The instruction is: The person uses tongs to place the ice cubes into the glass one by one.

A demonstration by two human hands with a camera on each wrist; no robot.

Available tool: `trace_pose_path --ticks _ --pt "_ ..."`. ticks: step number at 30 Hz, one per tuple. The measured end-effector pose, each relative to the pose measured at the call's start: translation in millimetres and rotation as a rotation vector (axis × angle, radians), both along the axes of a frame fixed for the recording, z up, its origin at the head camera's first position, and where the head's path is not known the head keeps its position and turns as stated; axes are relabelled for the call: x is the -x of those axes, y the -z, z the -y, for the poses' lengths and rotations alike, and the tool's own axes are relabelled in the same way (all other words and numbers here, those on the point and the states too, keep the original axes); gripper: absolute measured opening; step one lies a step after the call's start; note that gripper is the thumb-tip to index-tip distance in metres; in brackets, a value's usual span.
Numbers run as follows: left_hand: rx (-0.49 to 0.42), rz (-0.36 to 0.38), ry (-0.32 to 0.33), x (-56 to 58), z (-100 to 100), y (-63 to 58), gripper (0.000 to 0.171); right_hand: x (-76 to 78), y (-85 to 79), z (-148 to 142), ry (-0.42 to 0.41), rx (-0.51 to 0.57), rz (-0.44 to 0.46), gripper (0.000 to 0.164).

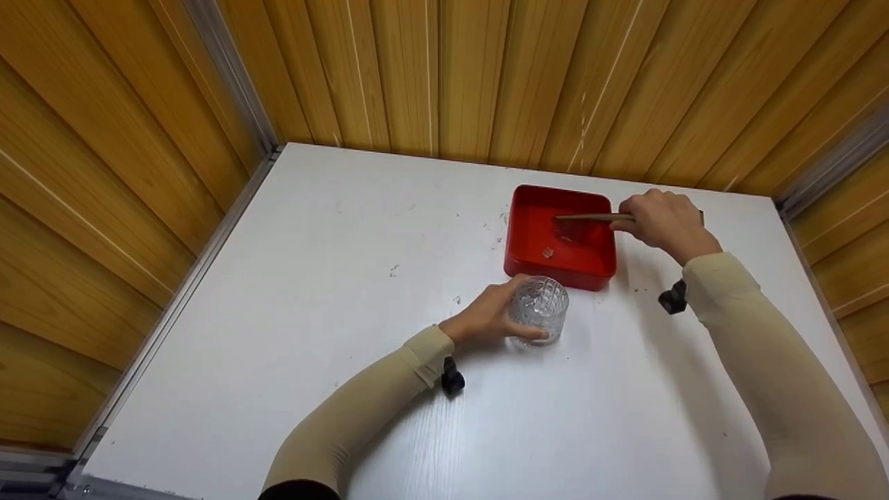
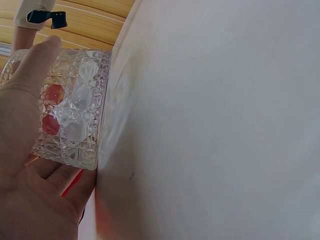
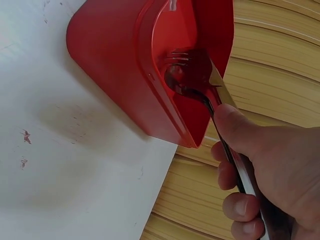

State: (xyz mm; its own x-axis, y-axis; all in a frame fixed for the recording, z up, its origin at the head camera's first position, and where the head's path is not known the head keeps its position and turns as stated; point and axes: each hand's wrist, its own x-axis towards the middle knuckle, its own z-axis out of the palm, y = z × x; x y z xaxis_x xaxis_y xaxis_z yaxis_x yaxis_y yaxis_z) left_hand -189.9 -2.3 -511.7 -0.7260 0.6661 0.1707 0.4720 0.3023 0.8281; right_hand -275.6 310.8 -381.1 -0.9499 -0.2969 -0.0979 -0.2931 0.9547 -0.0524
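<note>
My left hand [image 1: 490, 314] grips a clear cut-glass tumbler [image 1: 546, 307], thumb on the near side and fingers round the far side. In the left wrist view the tumbler [image 2: 82, 95] stands upright with its base at the white table. My right hand [image 1: 665, 221] holds a pair of tongs [image 1: 590, 217] over the red square box [image 1: 512, 265]. In the right wrist view the tongs [image 3: 199, 95] show one fork-shaped end and one spoon-shaped end, both down inside the box. Whether they pinch something is unclear. A small clear cube [image 1: 548, 253] lies on the box floor.
The white table [image 1: 312, 278] carries scattered small dark marks. Wood-patterned panels [image 1: 465, 76] stand behind it and on both sides, with metal posts [image 1: 229, 66] at the corners. The box is near the back edge, just beyond the tumbler.
</note>
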Motion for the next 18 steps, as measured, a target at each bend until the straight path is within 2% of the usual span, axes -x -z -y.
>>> trace_pose_path --ticks 6,12,18 --pt "0.000 -0.003 0.002 1.4 2 1.6 0.082 -10.9 -2.7 -2 -0.025 -0.017 -0.033 0.024" --pt "0.004 0.000 -0.005 1.6 1 3.2 0.083 -24.0 -4.5 -6 0.001 0.018 -0.048 0.024" --pt "-0.007 0.001 0.001 1.4 1 3.4 0.082 -38.6 -4.2 -11 -0.022 0.052 -0.119 0.021"
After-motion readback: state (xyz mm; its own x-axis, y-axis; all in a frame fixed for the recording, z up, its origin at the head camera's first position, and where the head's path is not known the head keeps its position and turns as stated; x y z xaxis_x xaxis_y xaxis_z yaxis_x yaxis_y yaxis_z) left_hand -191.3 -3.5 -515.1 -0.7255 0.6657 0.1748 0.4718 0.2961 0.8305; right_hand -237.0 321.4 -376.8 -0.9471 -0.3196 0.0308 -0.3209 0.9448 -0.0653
